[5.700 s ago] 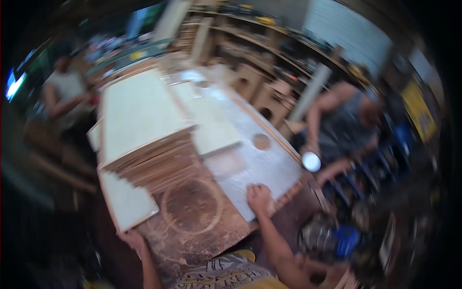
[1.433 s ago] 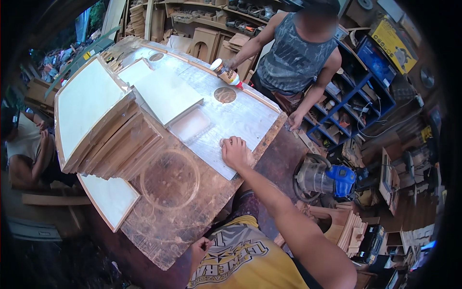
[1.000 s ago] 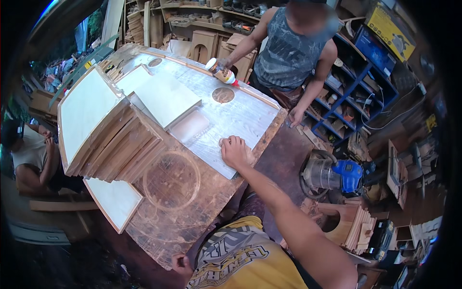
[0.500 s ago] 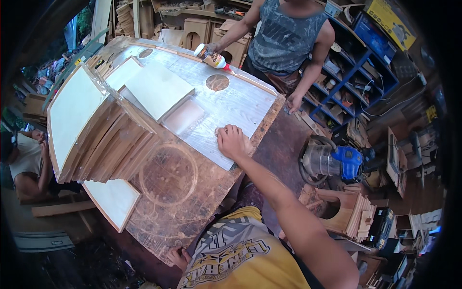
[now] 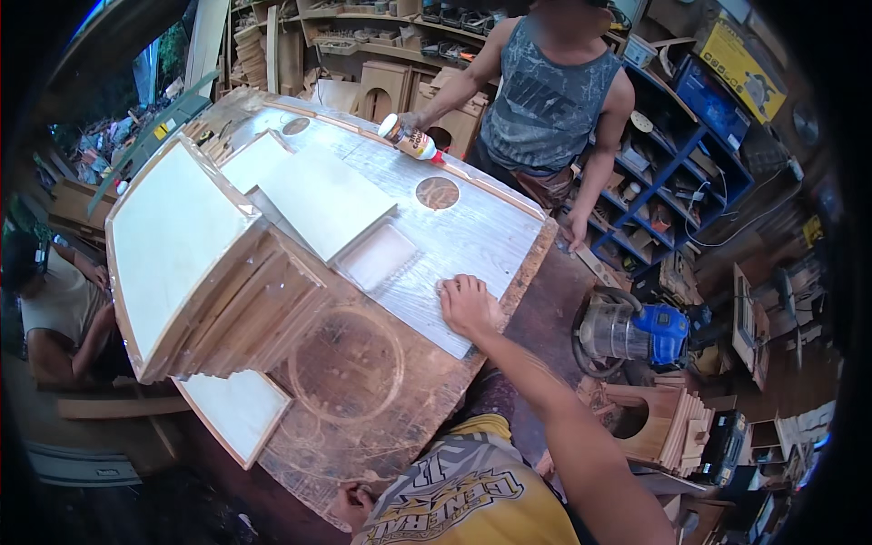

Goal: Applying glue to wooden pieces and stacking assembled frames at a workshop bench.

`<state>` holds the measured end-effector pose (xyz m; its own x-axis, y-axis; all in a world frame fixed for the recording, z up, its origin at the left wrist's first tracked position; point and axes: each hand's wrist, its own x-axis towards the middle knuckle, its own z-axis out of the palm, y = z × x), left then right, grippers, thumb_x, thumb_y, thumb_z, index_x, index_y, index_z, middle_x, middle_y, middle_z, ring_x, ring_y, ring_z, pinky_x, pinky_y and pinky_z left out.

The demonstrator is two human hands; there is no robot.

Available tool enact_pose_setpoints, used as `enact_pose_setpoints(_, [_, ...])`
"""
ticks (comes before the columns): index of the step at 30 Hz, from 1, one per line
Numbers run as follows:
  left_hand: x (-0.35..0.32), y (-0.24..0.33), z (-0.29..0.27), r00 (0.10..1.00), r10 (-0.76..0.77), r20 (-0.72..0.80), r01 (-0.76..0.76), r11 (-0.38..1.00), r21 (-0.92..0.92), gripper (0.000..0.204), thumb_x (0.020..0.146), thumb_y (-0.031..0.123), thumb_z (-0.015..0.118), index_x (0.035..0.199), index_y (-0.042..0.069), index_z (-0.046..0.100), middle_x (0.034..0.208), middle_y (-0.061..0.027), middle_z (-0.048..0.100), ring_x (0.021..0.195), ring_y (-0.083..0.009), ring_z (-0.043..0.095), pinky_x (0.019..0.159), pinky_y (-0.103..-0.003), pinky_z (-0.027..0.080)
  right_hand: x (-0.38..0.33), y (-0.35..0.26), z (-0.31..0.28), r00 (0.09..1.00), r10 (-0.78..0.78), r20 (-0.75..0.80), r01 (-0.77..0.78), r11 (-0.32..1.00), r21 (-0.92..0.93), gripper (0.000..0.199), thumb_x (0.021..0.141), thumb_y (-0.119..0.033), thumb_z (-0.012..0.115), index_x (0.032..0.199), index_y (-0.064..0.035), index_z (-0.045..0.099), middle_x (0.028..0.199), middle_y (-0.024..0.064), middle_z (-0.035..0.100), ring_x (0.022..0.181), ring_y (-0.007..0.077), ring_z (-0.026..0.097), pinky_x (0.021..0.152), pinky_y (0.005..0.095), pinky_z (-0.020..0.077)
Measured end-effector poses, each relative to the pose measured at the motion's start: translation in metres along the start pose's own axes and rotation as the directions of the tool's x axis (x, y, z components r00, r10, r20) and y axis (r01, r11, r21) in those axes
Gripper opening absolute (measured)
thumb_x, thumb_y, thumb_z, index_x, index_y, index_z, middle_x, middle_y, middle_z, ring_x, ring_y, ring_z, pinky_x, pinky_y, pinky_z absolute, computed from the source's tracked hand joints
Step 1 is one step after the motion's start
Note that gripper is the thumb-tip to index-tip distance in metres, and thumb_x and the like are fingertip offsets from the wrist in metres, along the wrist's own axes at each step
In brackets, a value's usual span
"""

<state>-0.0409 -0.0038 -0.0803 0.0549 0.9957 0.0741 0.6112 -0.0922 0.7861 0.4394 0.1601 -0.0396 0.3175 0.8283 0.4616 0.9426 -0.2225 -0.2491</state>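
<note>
My right hand (image 5: 468,304) rests palm down, fingers spread, on the near right part of a large grey wood-grain panel (image 5: 495,241). The panel lies on a worn wooden worktable (image 5: 413,395) and has round cutouts. My left hand (image 5: 354,504) is at the table's near edge, with its fingers curled. Whether they hold anything is hidden. Across the table, a co-worker's hand (image 5: 413,120) tilts a glue bottle (image 5: 409,136) with a red tip over a thin wooden strip (image 5: 490,177) along the panel's far edge.
A stack of wood-framed white panels (image 5: 177,250) stands on the table's left, with another framed panel (image 5: 238,409) beneath it. A flat pale board (image 5: 322,200) lies on the grey panel. A blue shop vacuum (image 5: 658,334) and a blue shelf (image 5: 672,200) are at right.
The view has shifted, so the table sits lower and further right. The glue bottle has moved leftward along the strip. The person at left has brought a hand toward the stack.
</note>
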Motion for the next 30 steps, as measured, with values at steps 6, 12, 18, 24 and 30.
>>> enact_pose_setpoints(6, [0.001,-0.012,-0.003,0.998,0.064,0.021,-0.064,0.998,-0.001,0.034,0.085,0.04,0.064,0.086,0.005,0.064,0.06,-0.0051,0.056,0.047,-0.0177,0.054,0.047,-0.031,0.042,0.002,-0.002,0.001,1.0,0.006,0.006,-0.006,1.0,-0.03,0.023,0.089,-0.025,0.052,0.104,-0.0074,0.058,0.1,0.0116,0.054,0.099,0.0284,0.05,0.09,0.0444,0.0355])
enact_pose_setpoints(12, [0.006,0.001,-0.002,0.99,0.102,-0.093,-0.103,0.995,-0.008,0.029,0.084,0.033,0.064,0.087,0.005,0.063,0.06,-0.0062,0.057,0.047,-0.0175,0.053,0.046,-0.03,0.042,0.003,-0.003,0.002,0.999,-0.024,-0.046,0.023,1.0,-0.005,0.02,0.088,-0.022,0.054,0.099,-0.0058,0.058,0.098,0.012,0.055,0.097,0.0291,0.05,0.088,0.0434,0.0372])
enact_pose_setpoints(18, [0.001,-0.005,-0.001,0.989,-0.053,-0.136,0.044,0.997,-0.068,0.021,0.082,0.024,0.063,0.087,0.003,0.063,0.06,-0.0071,0.056,0.047,-0.0186,0.052,0.045,-0.03,0.041,0.002,-0.006,0.007,0.994,-0.03,-0.101,0.037,0.997,0.062,0.016,0.087,-0.019,0.056,0.094,-0.0053,0.059,0.093,0.0122,0.056,0.093,0.0297,0.052,0.085,0.043,0.0391])
enact_pose_setpoints(24, [-0.001,-0.008,0.003,0.985,-0.072,-0.158,0.079,0.996,0.036,0.016,0.076,0.015,0.062,0.087,0.004,0.064,0.058,-0.0078,0.054,0.048,-0.0213,0.052,0.047,-0.034,0.041,0.002,-0.005,0.002,0.994,-0.005,-0.111,0.016,0.995,0.097,0.014,0.086,-0.018,0.057,0.091,-0.0053,0.059,0.092,0.0114,0.057,0.092,0.0291,0.053,0.083,0.0433,0.0394])
enact_pose_setpoints(30, [0.006,-0.018,0.008,0.986,0.033,-0.16,-0.016,0.994,0.11,0.016,0.073,0.011,0.061,0.089,0.007,0.064,0.058,-0.0079,0.055,0.047,-0.0216,0.053,0.046,-0.033,0.041,0.002,0.001,0.002,0.986,-0.008,-0.164,0.025,0.995,0.101,0.012,0.085,-0.017,0.059,0.088,-0.0059,0.059,0.087,0.0109,0.057,0.088,0.029,0.054,0.082,0.0412,0.0398])
